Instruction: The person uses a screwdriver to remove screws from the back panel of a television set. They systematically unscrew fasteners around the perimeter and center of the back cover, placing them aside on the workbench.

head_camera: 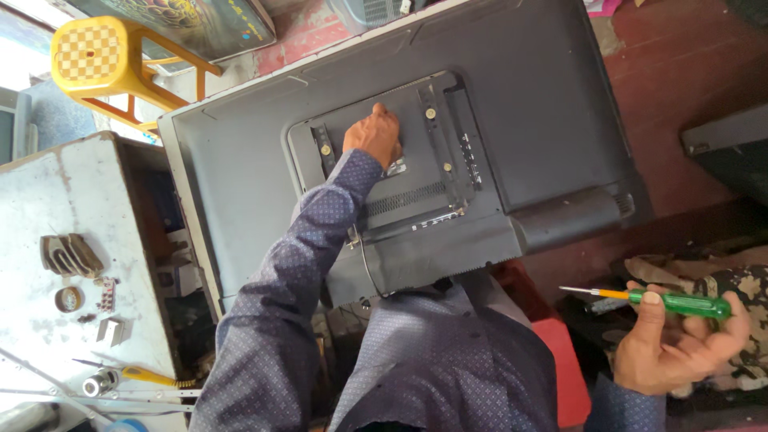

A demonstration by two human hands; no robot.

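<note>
Landmark: flat-panel television (pixel 416 160), laid screen-down, grey back cover facing up.

Left hand (pixel 374 136): resting on the raised centre section of the television back, between two dark mounting brackets (pixel 324 150) fitted with brass-coloured screws. Fingers curled together against the panel; whether anything is pinched under them, cannot tell. Sleeve of patterned blue shirt (pixel 304 264) running from the near edge of the television up to the hand.

Right hand (pixel 676 340): off the television, beyond its right near corner, well apart from the cover. Grip clamped on screwdriver (pixel 648 300): green translucent handle across the fingers, thumb pressed on top, yellow collar and bare metal shaft pointing back toward the television.

Left of the television: white metal desk (pixel 64 208), worn and scratched, carrying a finned heat sink (pixel 70 254), a small round part (pixel 69 299) and a second screwdriver with yellow handle (pixel 148 374) near its front edge.

Beyond the television's far left corner: yellow plastic stool (pixel 104 60).

Right of the television: red-brown floor (pixel 680 72). Camouflage-patterned cloth (pixel 720 276) just behind the right hand.
</note>
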